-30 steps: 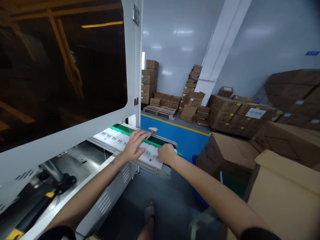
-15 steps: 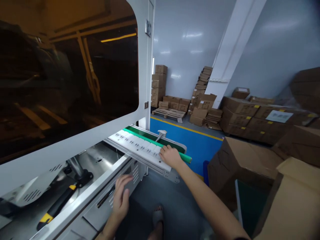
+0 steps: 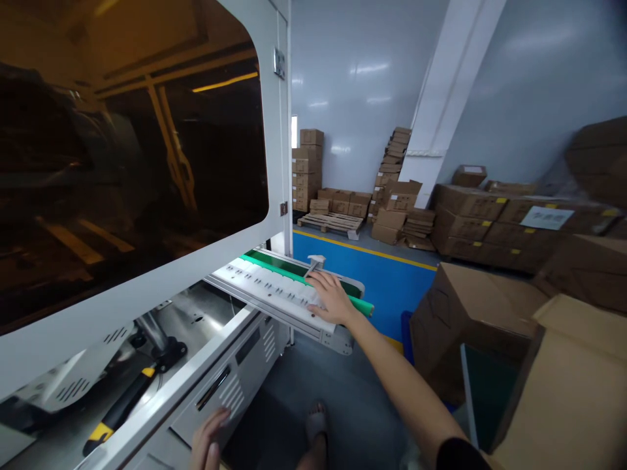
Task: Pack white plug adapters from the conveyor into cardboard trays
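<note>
A white strip (image 3: 262,277) with a row of small pin-like parts lies on a short conveyor (image 3: 337,339) that sticks out from under the machine. Along its far side runs a green bar (image 3: 362,307). My right hand (image 3: 334,301) rests over the strip's outer end, its fingers stretched across the green bar and its thumb apart on the white surface. Low in the view, my left hand (image 3: 208,438) is in the air in front of the cabinet, fingers apart, holding nothing; the lower frame edge cuts it off.
The white machine (image 3: 275,163) with its amber window fills the left. A black-and-yellow handled tool (image 3: 120,411) lies on its metal ledge. Open cardboard boxes (image 3: 490,294) stand close on the right. Stacked cartons and a pallet (image 3: 330,221) are by the far wall.
My right hand has spread from a closed grip at the strip's edge to stretched fingers over the green bar. My left hand has dropped down and left.
</note>
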